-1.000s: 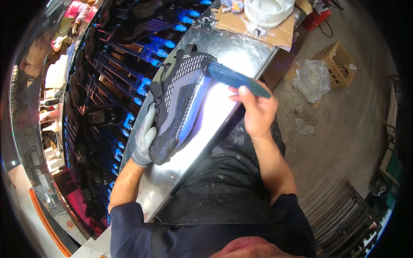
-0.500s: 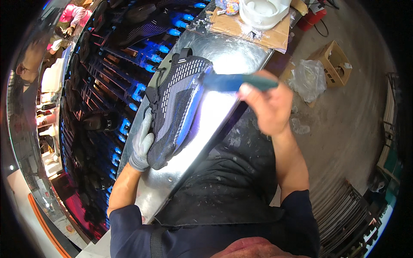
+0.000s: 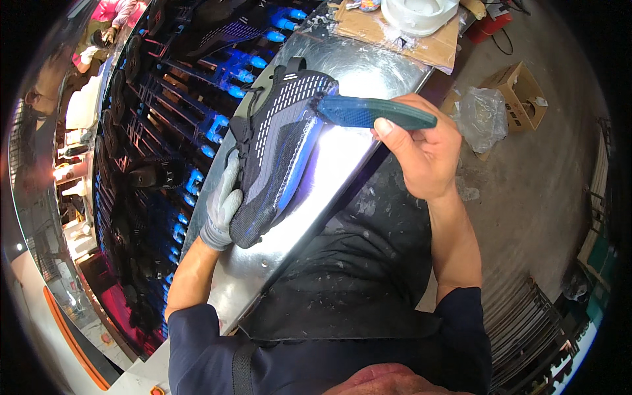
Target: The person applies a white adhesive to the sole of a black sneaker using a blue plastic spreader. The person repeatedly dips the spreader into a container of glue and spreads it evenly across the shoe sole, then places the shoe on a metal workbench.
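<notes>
I see a gloved left hand (image 3: 222, 205) holding the toe of the black-and-gray sneaker (image 3: 280, 135) on the metal table (image 3: 247, 273). The bare right hand (image 3: 429, 153) grips a blue-green brush (image 3: 359, 112); its tip has slid a bit from the sneaker's heel corner, so it seems to be brushing that side.

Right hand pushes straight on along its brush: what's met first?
The dark shoe, near its heel: the brush in the right hand seems to touch it there, though depth is unclear.
</notes>
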{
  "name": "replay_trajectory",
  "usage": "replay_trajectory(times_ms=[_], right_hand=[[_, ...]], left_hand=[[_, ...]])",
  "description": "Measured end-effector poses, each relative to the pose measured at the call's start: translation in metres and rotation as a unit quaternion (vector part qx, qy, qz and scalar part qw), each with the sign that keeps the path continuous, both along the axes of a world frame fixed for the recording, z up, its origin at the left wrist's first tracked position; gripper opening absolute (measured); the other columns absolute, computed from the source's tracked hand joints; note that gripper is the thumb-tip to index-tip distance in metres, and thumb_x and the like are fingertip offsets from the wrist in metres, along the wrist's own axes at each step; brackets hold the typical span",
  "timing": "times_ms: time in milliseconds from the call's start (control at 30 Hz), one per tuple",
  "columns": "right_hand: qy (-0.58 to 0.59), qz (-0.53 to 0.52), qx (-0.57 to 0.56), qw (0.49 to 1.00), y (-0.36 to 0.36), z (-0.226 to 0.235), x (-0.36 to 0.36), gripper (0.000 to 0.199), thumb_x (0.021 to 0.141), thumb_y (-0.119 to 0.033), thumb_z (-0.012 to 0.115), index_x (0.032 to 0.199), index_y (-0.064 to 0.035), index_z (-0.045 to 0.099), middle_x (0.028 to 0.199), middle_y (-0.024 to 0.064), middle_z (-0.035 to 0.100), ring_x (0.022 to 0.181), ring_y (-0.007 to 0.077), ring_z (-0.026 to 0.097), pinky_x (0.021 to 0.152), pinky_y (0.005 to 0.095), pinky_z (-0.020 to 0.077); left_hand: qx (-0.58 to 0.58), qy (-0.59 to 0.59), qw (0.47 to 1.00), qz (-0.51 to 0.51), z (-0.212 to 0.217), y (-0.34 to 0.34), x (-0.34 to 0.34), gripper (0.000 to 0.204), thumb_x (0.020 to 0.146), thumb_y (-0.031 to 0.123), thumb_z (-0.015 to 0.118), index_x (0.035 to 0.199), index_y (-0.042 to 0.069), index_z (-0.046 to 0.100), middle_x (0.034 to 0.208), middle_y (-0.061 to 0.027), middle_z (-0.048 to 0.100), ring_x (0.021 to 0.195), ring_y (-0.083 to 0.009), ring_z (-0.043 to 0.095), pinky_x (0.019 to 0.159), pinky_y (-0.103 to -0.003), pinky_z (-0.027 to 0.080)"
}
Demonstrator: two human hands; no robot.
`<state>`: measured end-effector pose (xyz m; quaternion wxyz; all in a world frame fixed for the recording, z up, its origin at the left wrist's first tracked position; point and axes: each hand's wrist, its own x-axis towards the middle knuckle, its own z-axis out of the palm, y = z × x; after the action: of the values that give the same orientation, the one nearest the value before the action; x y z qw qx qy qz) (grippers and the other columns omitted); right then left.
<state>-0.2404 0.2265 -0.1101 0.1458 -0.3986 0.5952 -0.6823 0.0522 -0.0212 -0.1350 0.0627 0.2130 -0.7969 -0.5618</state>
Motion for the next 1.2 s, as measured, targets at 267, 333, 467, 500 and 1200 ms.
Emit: replay_trajectory(times_ms=[267, 333, 467, 500, 1200], right_hand=[[0.096, 0.004, -0.036, 0.995, -0.002, 0.007, 0.027, 0.016, 0.091, 0.003, 0.073, 0.105, 0.0105, 0.07, 0.098, 0.0169, 0.071, 0.083, 0.0183, 0.066, 0.073, 0.0286, 0.0524], [0.097, 0.015, -0.031, 0.995, -0.002, 0.011, 0.032, 0.015, 0.091, 0.003, 0.073, 0.104, 0.0101, 0.07, 0.097, 0.0172, 0.071, 0.082, 0.0193, 0.067, 0.072, 0.0288, 0.0526], [0.13, 0.026, -0.055, 0.99, -0.007, 0.01, 0.037, 0.017, 0.088, 0.001, 0.07, 0.104, 0.0069, 0.071, 0.091, 0.015, 0.071, 0.071, 0.0198, 0.069, 0.063, 0.0289, 0.0534], [0.131, 0.031, -0.052, 0.99, -0.006, 0.011, 0.038, 0.018, 0.087, 0.001, 0.07, 0.104, 0.0069, 0.071, 0.091, 0.0152, 0.071, 0.07, 0.0198, 0.069, 0.062, 0.029, 0.0532], [-0.386, -0.012, -0.179, 0.905, -0.004, -0.025, 0.087, 0.022, 0.103, -0.012, 0.065, 0.115, 0.0057, 0.069, 0.107, 0.0178, 0.074, 0.088, 0.0223, 0.074, 0.077, 0.0347, 0.0638]], left_hand=[[-0.062, 0.032, 0.997, -0.037, 0.007, -0.001, -0.003, 0.082, 0.095, 0.039, 0.062, 0.157, -0.007, 0.034, 0.155, -0.0275, 0.047, 0.14, -0.0373, 0.052, 0.117, -0.044, 0.039], [-0.079, 0.042, 0.995, -0.048, 0.009, 0.001, -0.006, 0.084, 0.093, 0.039, 0.065, 0.157, -0.006, 0.034, 0.154, -0.028, 0.048, 0.139, -0.0384, 0.053, 0.117, -0.046, 0.04], [-0.13, 0.068, 0.987, -0.07, 0.01, 0.002, -0.012, 0.089, 0.088, 0.038, 0.07, 0.156, -0.006, 0.035, 0.152, -0.0291, 0.049, 0.137, -0.0406, 0.054, 0.115, -0.048, 0.041], [-0.145, 0.077, 0.983, -0.076, 0.011, 0.002, -0.013, 0.09, 0.087, 0.038, 0.072, 0.156, -0.006, 0.035, 0.151, -0.0293, 0.049, 0.136, -0.0411, 0.054, 0.115, -0.048, 0.041], [-0.446, 0.302, 0.837, -0.095, 0.031, 0.031, -0.063, 0.109, 0.066, 0.034, 0.098, 0.15, -0.005, 0.041, 0.143, -0.0328, 0.054, 0.13, -0.0499, 0.059, 0.11, -0.058, 0.047]])
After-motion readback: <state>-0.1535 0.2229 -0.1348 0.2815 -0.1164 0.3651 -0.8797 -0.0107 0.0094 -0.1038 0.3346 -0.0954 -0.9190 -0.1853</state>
